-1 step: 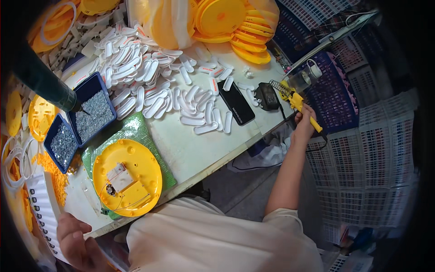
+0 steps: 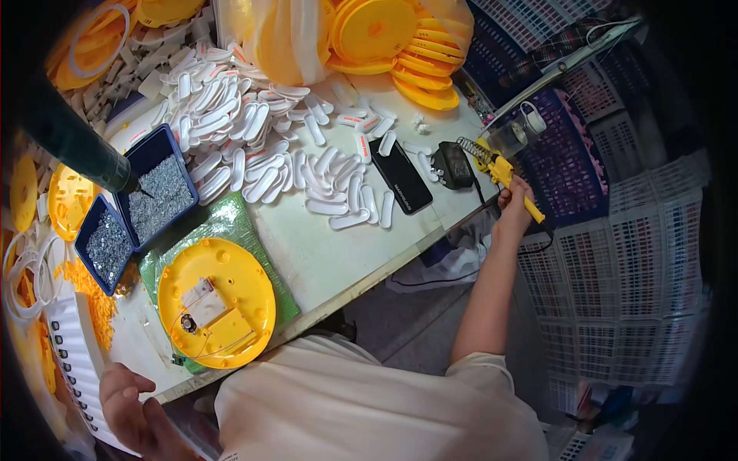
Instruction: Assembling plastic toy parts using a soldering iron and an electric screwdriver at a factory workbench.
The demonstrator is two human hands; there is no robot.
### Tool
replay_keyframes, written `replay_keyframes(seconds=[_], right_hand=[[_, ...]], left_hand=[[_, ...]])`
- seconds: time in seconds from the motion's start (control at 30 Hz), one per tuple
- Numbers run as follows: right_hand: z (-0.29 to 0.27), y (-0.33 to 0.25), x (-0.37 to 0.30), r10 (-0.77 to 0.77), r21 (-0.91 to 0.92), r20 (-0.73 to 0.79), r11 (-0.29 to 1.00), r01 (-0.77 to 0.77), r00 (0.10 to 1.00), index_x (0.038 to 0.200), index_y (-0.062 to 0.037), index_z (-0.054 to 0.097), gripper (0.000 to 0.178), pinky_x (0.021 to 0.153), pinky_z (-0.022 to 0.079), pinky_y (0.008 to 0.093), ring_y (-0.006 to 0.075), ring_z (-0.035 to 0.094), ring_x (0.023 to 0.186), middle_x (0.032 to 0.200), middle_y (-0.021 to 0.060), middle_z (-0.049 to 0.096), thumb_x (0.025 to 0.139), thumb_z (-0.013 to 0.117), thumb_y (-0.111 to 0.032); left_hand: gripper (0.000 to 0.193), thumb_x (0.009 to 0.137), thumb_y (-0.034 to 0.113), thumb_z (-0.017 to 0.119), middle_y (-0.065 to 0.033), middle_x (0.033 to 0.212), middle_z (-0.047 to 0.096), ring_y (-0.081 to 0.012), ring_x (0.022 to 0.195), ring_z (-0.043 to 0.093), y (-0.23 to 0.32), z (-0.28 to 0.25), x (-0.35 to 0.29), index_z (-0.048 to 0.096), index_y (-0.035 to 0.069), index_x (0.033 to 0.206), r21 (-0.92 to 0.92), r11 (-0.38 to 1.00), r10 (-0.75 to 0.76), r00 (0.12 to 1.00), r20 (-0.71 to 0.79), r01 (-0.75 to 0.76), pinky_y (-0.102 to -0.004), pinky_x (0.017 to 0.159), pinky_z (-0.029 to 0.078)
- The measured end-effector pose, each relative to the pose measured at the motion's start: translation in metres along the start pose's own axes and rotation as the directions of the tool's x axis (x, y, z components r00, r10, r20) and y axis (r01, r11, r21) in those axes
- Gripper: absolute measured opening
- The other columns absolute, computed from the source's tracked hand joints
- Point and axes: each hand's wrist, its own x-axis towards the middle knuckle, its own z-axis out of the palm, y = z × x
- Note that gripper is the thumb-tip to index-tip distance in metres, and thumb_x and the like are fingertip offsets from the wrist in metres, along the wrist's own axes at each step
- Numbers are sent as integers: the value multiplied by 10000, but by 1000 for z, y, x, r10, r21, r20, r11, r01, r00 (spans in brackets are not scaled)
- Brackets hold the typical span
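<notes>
My right hand (image 2: 516,201) grips the yellow handle of a soldering iron (image 2: 534,209), off the table's right edge. The iron's front end meets a coiled-wire stand (image 2: 470,149) beside a small black box (image 2: 453,165); its tip is hidden. At the lower left, my left hand (image 2: 127,403) is loosely bent, thumb apart from the fingers, with nothing visible in it. It is nearest to a white ridged tray (image 2: 73,346) holding small black round parts. A round yellow plastic shell (image 2: 246,284) with a white block, wires and a small round metal part lies on green wrap (image 2: 280,296).
Blue bins (image 2: 157,192) of small metal parts stand at left, under a dark power driver (image 2: 84,150). White oblong plastic pieces (image 2: 223,115) are heaped behind. A black phone (image 2: 401,177) lies near the right. Yellow discs (image 2: 377,34) are stacked at the back; plastic crates (image 2: 615,300) stand at right.
</notes>
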Motion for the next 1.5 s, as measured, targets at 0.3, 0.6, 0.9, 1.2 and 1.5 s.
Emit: replay_keyframes(seconds=[0.3, 0.6, 0.9, 1.2, 1.5], right_hand=[[63, 5, -113, 308, 265, 318, 879, -396, 897, 1213, -90, 653, 202, 576, 378, 234, 66, 461, 676, 790, -47, 498, 1026, 634, -164], [186, -95, -337, -552, 585, 802, 652, 483, -227, 1014, -49, 692, 278, 804, 506, 398, 305, 638, 874, 924, 110, 662, 755, 788, -32], [212, -103, -406, -428, 741, 671, 378, 555, -605, 1059, -66, 724, 285, 922, 503, 415, 270, 638, 1033, 1025, 63, 684, 791, 790, -136], [208, -123, -406, -403, 606, 796, 521, 602, -452, 1100, -69, 748, 344, 920, 508, 441, 282, 640, 1016, 1026, 66, 698, 763, 803, -114], [215, -119, -393, -391, 563, 826, 588, 581, -405, 1091, -68, 756, 358, 907, 496, 448, 285, 642, 1016, 1026, 66, 696, 738, 808, -99]], left_hand=[[323, 927, -107, 564, -142, 1142, 601, -203, 942, 595, -33, -21, -58, 574, -8, 1235, -67, 945, -321, 865, -385, 321, -319, 811, 513], [238, 986, 5, 631, -65, 1089, 670, -122, 966, 632, -49, -44, -77, 623, 6, 1225, -118, 763, -578, 589, -565, 635, -262, 835, 520], [194, 931, 61, 686, -163, 1106, 695, -324, 967, 692, -110, -58, -67, 684, 7, 1117, 453, 685, -413, 816, -404, 570, -396, 828, 561], [389, 850, 120, 774, -126, 1360, 617, -358, 1304, 552, -91, -76, -27, 680, 71, 1224, 705, 565, -335, 900, -278, 428, -512, 1060, 438], [450, 925, 104, 649, -145, 1462, 582, -307, 1402, 508, -132, -115, -40, 590, 39, 1366, 853, 232, -509, 805, -304, 468, -551, 1158, 368]])
